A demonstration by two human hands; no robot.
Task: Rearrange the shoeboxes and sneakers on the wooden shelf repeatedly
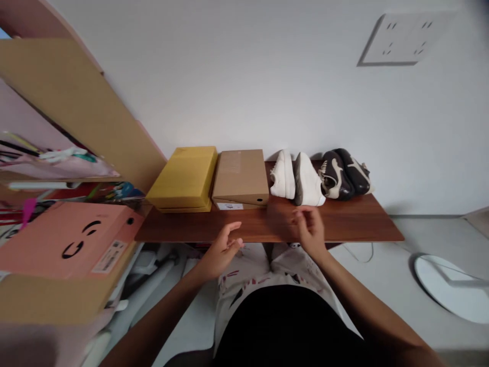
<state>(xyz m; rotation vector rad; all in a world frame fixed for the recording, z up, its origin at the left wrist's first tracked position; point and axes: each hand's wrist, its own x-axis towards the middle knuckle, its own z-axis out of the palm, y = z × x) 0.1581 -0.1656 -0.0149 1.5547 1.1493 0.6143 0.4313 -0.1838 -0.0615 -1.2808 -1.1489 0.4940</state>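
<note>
My left hand [221,251] hovers at the front edge of a dark wooden shelf board [252,228], thumb and fingers apart, holding nothing. Just in front of a pair of white sneakers [308,182] is my right hand [310,227], its fingers loosely bent and slightly blurred, with nothing visible in it. Whether its fingertips touch the nearer sneaker is unclear. Left of the sneakers stands a brown cardboard shoebox [242,176], its lid sitting a little askew. A yellow box [185,176] is beside it. To the right, dark brown sneakers [342,173] with pale stripes stand close together.
A pink shoebox [69,239] rests on a cluttered shelf unit at the left. A wall socket plate [407,38] is at the upper right. On the floor at the right lies a round white base [451,288], near a thin cable [369,257].
</note>
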